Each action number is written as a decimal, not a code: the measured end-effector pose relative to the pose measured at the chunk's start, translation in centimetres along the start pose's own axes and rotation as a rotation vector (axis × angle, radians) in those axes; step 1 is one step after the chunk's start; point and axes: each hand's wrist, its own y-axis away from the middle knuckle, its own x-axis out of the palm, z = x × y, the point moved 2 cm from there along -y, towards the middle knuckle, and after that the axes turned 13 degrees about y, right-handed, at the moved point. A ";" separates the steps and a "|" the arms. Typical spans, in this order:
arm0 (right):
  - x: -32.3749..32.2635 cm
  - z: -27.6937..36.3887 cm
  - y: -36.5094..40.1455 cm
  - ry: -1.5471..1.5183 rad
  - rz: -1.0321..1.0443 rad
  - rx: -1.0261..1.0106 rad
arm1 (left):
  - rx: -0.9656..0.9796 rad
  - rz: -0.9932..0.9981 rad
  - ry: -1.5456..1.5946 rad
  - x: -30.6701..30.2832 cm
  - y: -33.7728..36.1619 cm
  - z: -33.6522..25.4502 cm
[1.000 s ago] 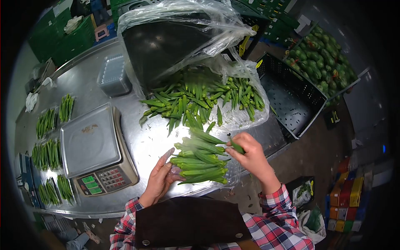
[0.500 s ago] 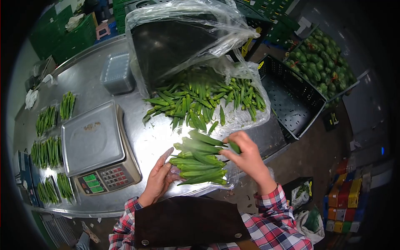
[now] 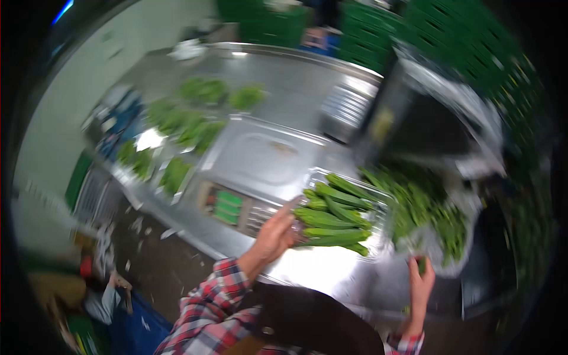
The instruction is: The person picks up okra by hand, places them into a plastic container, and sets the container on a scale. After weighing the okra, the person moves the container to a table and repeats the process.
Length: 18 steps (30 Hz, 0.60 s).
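A clear plastic tray [image 3: 384, 228] holds a layer of green okra pods [image 3: 334, 219]. My left hand [image 3: 275, 236] grips the tray at its left side. To the right of the tray, my right hand [image 3: 421, 278] is closed on a green okra pod [image 3: 421, 265], apart from the tray. Loose okra [image 3: 408, 195] lies in a heap behind and right of the tray, partly on clear plastic. The scale [image 3: 260, 157], with a green display, stands left and behind my left hand. The picture is blurred by motion.
Filled okra packs [image 3: 189, 127] sit on the metal table [image 3: 284, 77] at the left. A stack of clear trays [image 3: 346, 109] stands behind the scale. A dark crate covered in plastic [image 3: 435, 118] leans at the right. Green crates [image 3: 370, 32] are stacked behind.
The view has swung left, so the scale and packs appear farther right. My right hand has moved away from the okra in the tray, with a pod still in it. The left hand stays at the tray.
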 end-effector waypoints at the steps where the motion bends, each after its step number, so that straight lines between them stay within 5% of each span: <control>1: 1.0 -0.5 -0.5 -0.033 -0.024 -0.053 | 0.046 0.015 0.058 -0.5 0.6 -1.5; 12: 9.7 8.2 -4.7 -0.145 0.264 -0.082 | 0.794 -0.278 0.125 -15.4 8.7 -17.3; 18: 13.7 12.2 -5.6 -0.090 0.337 -0.151 | 0.982 -0.388 0.199 -26.6 11.8 -24.7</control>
